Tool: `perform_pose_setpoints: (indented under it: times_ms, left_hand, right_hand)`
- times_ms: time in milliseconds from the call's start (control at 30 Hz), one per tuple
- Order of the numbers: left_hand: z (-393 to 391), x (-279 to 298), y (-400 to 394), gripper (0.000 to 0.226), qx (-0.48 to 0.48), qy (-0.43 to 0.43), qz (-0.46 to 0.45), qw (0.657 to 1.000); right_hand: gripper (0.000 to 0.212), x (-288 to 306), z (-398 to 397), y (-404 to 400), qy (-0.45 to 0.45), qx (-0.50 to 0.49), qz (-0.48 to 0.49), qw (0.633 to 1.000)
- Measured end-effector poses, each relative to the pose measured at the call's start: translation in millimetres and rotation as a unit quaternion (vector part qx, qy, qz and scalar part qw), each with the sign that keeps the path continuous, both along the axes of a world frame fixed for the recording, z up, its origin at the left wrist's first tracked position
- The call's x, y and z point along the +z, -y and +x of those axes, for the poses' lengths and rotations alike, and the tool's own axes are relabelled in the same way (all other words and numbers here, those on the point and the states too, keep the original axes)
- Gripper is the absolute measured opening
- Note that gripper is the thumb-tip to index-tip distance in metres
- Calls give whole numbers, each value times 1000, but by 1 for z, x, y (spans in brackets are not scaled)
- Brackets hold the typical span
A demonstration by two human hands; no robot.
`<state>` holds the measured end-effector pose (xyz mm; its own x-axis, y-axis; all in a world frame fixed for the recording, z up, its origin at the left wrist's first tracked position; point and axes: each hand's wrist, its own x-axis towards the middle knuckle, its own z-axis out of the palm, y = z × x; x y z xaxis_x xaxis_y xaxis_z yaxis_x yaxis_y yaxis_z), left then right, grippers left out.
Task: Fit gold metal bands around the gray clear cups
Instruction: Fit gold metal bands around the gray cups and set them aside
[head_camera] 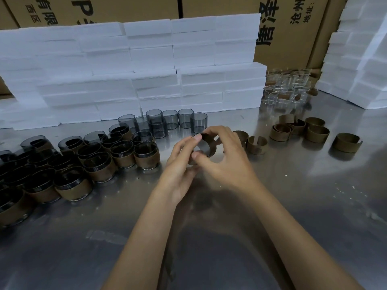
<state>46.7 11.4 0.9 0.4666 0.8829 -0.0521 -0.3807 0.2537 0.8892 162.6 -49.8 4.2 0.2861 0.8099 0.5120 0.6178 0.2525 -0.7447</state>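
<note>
Your left hand (180, 162) and right hand (226, 158) both grip one gold band (206, 145) around a gray cup, above the bench (209, 237).

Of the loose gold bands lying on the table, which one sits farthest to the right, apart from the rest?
The lone gold band at far right, its open gap facing right. The other loose bands cluster together left of it, nearer the hands.
</note>
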Motion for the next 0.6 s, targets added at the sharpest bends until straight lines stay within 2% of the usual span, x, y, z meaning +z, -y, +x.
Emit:
perform_pose_setpoints:
  times_ms: [133, 300, 600]
  left_hand:
    - [4, -2, 2, 71, -9, -14, 15, 1000]
    - [7, -7, 2, 68, -39, -29, 37, 998]
    - [2, -10, -3, 68, -51, -50, 48, 996]
  right_hand:
    - [51, 4, 4, -3, -215, 16, -56, 975]
    - [60, -4, 10, -11, -260, 46, -171, 949]
    - [57, -4, 8, -12, -286, 14, -116, 951]
